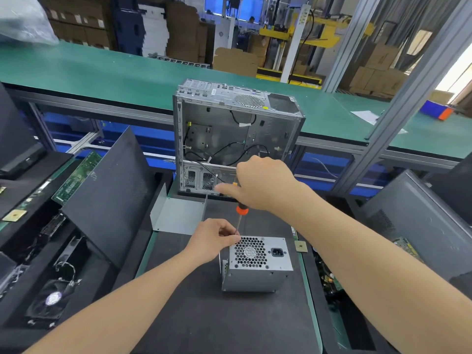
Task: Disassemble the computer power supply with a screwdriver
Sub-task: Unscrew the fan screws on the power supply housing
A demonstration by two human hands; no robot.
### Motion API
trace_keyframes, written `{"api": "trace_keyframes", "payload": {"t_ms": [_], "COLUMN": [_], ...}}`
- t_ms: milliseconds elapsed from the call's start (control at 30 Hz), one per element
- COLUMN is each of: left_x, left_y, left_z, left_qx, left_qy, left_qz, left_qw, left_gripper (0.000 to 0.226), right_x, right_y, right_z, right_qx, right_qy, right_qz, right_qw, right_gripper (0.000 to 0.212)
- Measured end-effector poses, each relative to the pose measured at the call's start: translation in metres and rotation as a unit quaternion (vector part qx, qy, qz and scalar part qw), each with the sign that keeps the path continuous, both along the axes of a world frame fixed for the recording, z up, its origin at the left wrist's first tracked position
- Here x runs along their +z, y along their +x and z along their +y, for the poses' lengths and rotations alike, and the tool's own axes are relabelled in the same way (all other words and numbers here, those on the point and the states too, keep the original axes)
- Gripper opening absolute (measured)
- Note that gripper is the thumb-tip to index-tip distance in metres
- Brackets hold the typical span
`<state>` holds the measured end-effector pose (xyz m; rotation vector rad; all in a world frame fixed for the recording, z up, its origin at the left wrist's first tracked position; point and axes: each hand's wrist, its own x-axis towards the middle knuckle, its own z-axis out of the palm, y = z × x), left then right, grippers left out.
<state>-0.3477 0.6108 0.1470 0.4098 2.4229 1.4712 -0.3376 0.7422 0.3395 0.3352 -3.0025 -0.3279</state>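
A grey metal power supply (258, 274) stands on the dark mat, its honeycomb fan grille and power socket facing up. My right hand (260, 185) grips the handle of an orange-and-black screwdriver (241, 210), held upright above the unit's top left corner. The thin shaft runs down to that corner. My left hand (213, 238) pinches the lower shaft by the tip, resting against the grille's edge. The tip itself is hidden behind my fingers.
An open, stripped computer case (229, 139) stands behind the mat. A bent grey metal panel (178, 215) lies just behind my left hand. Dark side panels (109, 200) lean at left and right, with circuit boards (76, 175) and a fan (51, 300) on the left.
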Motion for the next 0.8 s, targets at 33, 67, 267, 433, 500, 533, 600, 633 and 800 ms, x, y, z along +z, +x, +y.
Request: {"api": "trace_keyframes", "payload": {"t_ms": [33,67,267,433,500,533,600,633,800], "left_x": [0.0,0.001,0.001,0.002,0.002,0.002,0.002,0.002,0.002], "left_y": [0.0,0.0,0.002,0.002,0.002,0.002,0.002,0.001,0.001], "left_z": [0.0,0.0,-0.001,-0.001,-0.001,0.0,0.0,0.0,-0.003], "left_qx": [0.001,0.0,0.005,0.003,0.001,0.0,0.001,0.001,-0.005], "left_qy": [0.001,0.001,0.003,0.005,0.0,0.0,-0.002,-0.003,0.008], "left_qz": [-0.001,-0.002,-0.004,-0.006,-0.003,-0.003,-0.003,-0.002,-0.018], "left_qw": [1.0,1.0,1.0,1.0,1.0,1.0,1.0,1.0,1.0], "left_gripper": [0.008,0.008,0.01,0.009,0.009,0.009,0.009,0.009,0.004], "right_x": [-0.001,0.0,0.015,0.026,0.019,0.014,0.004,0.002,0.003], "right_y": [-0.001,-0.003,-0.006,-0.003,-0.002,-0.001,0.0,0.0,-0.004], "right_z": [-0.003,-0.003,0.01,0.01,0.008,0.007,0.004,0.001,0.002], "right_qx": [-0.006,-0.003,0.101,0.137,0.118,0.101,0.056,0.04,0.065], "right_qy": [-0.006,-0.017,-0.109,-0.12,-0.125,-0.106,-0.017,0.008,-0.101], "right_qz": [-0.005,-0.019,-0.145,-0.197,-0.184,-0.146,-0.04,-0.012,-0.08], "right_qw": [1.0,1.0,0.978,0.963,0.968,0.978,0.997,0.999,0.989], "right_gripper": [0.062,0.057,0.003,0.031,0.022,0.014,0.041,0.054,0.027]}}
